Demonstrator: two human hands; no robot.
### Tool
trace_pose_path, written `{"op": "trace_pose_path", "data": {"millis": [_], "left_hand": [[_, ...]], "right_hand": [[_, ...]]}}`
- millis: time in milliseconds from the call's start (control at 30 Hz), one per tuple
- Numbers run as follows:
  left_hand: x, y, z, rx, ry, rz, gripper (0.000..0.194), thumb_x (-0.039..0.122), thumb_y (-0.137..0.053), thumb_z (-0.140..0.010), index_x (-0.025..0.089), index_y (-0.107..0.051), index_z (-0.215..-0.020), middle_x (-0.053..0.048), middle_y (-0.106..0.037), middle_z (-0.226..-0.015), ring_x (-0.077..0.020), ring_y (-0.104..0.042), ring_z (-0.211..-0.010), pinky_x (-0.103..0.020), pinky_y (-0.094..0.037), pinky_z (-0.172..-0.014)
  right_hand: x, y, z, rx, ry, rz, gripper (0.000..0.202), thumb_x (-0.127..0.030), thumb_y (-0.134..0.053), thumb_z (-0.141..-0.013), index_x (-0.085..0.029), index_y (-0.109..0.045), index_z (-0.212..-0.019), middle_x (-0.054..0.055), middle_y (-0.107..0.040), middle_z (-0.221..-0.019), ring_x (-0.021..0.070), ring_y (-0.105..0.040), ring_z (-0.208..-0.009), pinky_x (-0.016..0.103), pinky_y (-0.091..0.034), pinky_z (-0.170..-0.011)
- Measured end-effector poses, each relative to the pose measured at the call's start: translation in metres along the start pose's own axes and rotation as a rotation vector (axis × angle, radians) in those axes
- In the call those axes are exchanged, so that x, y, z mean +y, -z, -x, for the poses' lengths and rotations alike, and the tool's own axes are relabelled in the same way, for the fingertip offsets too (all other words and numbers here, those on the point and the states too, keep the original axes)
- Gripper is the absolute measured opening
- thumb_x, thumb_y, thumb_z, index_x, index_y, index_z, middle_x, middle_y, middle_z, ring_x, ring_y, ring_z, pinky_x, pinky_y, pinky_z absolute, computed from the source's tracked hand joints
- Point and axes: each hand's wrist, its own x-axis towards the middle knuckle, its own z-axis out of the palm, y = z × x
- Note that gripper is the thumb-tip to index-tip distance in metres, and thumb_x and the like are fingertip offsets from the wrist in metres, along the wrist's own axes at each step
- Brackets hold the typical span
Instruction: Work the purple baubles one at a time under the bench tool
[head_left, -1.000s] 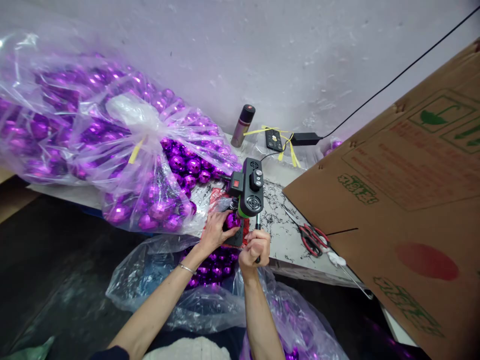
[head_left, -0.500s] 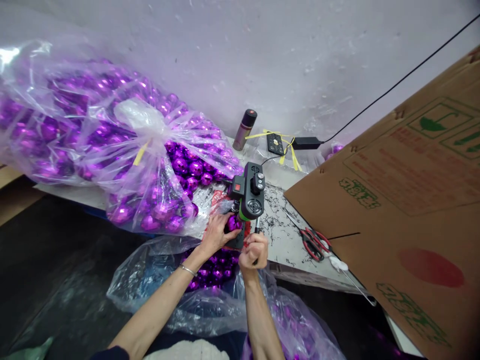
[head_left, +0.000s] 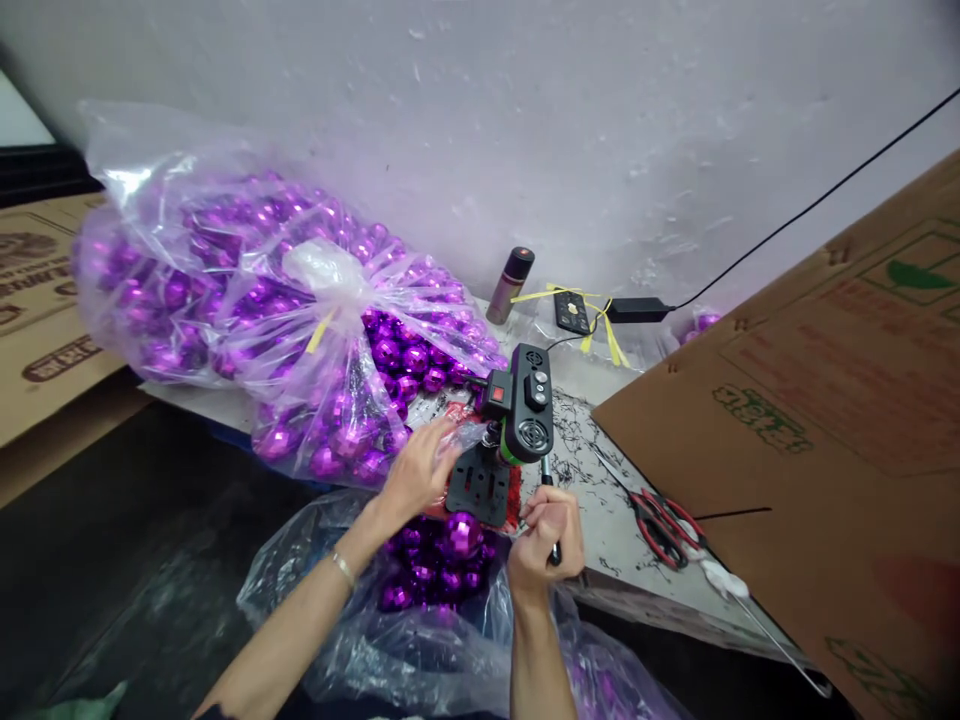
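A small black bench drill press (head_left: 531, 405) with a red switch and a green ring stands at the table edge. My right hand (head_left: 546, 535) is closed around its black lever handle (head_left: 555, 552). My left hand (head_left: 416, 470) is left of the machine's slotted base plate (head_left: 480, 488), fingers stretched out beside a bit of clear plastic, no ball visible in it. A shiny purple faceted ball (head_left: 462, 535) is just below the plate's front edge, over more purple balls in an open clear bag (head_left: 300, 560). The bare base plate holds no ball.
A big tied clear bag (head_left: 330, 275) of purple balls lies at left. Behind the machine stand a spray can (head_left: 511, 285) and a black power adapter (head_left: 637, 310). Red-handled scissors (head_left: 664, 530) lie by a large carton (head_left: 787, 400) at right. Black shavings (head_left: 574, 450) litter the table.
My left hand has let go of the purple ball under the machine and drawn back left; a ball now shows below the plate. My right hand stays on the lever. The view has shifted.
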Motion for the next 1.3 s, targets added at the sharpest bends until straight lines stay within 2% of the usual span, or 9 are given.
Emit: {"op": "trace_pose_path", "data": {"millis": [67, 200, 367, 567, 700, 833, 1000, 1133, 1300], "left_hand": [[-0.015, -0.005, -0.048, 0.062, 0.120, -0.148, 0.040, 0.024, -0.048, -0.106, 0.016, -0.060, -0.143, -0.020, -0.070, -0.138, -0.0345, -0.066, -0.131, -0.056, -0.053, -0.114], [-0.037, -0.023, -0.113, -0.091, 0.292, -0.353, 0.041, 0.009, -0.051, -0.095, 0.009, -0.064, -0.134, -0.027, -0.071, -0.125, -0.0392, -0.066, -0.119, -0.056, -0.054, -0.101], [-0.044, -0.030, -0.128, -0.146, 0.298, -0.361, 0.036, 0.008, -0.060, -0.093, 0.013, -0.067, -0.128, -0.030, -0.061, -0.143, -0.0419, -0.062, -0.125, -0.059, -0.048, -0.106], [-0.044, -0.013, -0.136, -0.174, 0.347, -0.367, 0.046, 0.011, -0.069, -0.089, 0.005, -0.062, -0.133, -0.031, -0.064, -0.133, -0.0427, -0.067, -0.121, -0.055, -0.050, -0.106], [-0.034, 0.010, -0.123, -0.127, 0.369, -0.107, 0.057, 0.031, -0.076, -0.094, 0.011, -0.058, -0.144, -0.023, -0.069, -0.133, -0.0372, -0.070, -0.122, -0.049, -0.054, -0.107], [-0.012, 0.028, -0.078, -0.093, 0.538, 0.508, 0.064, 0.057, -0.076, -0.092, 0.017, -0.065, -0.141, -0.014, -0.077, -0.127, -0.0307, -0.075, -0.115, -0.046, -0.057, -0.106], [0.016, 0.016, -0.015, -0.123, 0.857, 1.105, 0.068, 0.069, -0.082, -0.083, 0.019, -0.074, -0.127, -0.013, -0.080, -0.122, -0.0287, -0.079, -0.105, -0.044, -0.063, -0.100], [0.020, -0.011, 0.005, -0.097, 0.872, 1.043, 0.075, 0.057, -0.091, -0.078, 0.021, -0.068, -0.140, -0.012, -0.079, -0.131, -0.0319, -0.075, -0.123, -0.047, -0.058, -0.111], [0.017, -0.038, 0.010, -0.073, 0.559, 0.670, 0.064, 0.051, -0.085, -0.083, 0.019, -0.069, -0.136, -0.015, -0.070, -0.147, -0.0349, -0.065, -0.141, -0.054, -0.045, -0.125]], "right_hand": [[0.002, 0.000, 0.002, -0.009, 0.014, -0.009, 0.038, -0.018, -0.045, -0.107, -0.024, -0.049, -0.069, -0.002, -0.053, -0.068, 0.0148, -0.055, -0.065, 0.030, -0.041, -0.059], [0.003, 0.003, 0.000, -0.042, 0.048, -0.025, 0.036, -0.014, -0.046, -0.105, -0.024, -0.051, -0.070, -0.002, -0.052, -0.067, 0.0160, -0.056, -0.068, 0.031, -0.042, -0.061], [0.003, 0.002, 0.001, -0.042, 0.062, 0.001, 0.037, -0.015, -0.045, -0.106, -0.024, -0.050, -0.071, -0.002, -0.053, -0.069, 0.0155, -0.058, -0.068, 0.030, -0.044, -0.062], [-0.003, 0.000, -0.007, -0.046, 0.093, 0.006, 0.037, -0.014, -0.044, -0.107, -0.024, -0.048, -0.072, -0.004, -0.051, -0.067, 0.0137, -0.060, -0.068, 0.028, -0.044, -0.062], [-0.006, 0.002, -0.013, -0.058, 0.095, 0.015, 0.037, -0.013, -0.044, -0.107, -0.023, -0.049, -0.072, -0.003, -0.054, -0.068, 0.0129, -0.058, -0.067, 0.028, -0.043, -0.062], [-0.012, 0.001, -0.022, -0.040, 0.055, 0.007, 0.038, -0.017, -0.046, -0.107, -0.023, -0.049, -0.070, -0.003, -0.053, -0.066, 0.0136, -0.057, -0.065, 0.030, -0.043, -0.063], [-0.022, -0.004, -0.040, -0.014, -0.022, -0.019, 0.040, -0.020, -0.048, -0.108, -0.023, -0.047, -0.068, -0.004, -0.049, -0.064, 0.0120, -0.054, -0.063, 0.029, -0.042, -0.063], [-0.024, -0.004, -0.044, -0.022, -0.019, -0.025, 0.041, -0.021, -0.049, -0.109, -0.023, -0.047, -0.068, -0.005, -0.047, -0.064, 0.0115, -0.053, -0.062, 0.029, -0.041, -0.062], [-0.020, -0.001, -0.038, -0.036, -0.001, -0.016, 0.039, -0.020, -0.048, -0.108, -0.023, -0.048, -0.069, -0.004, -0.049, -0.065, 0.0121, -0.055, -0.064, 0.029, -0.043, -0.063]]}}
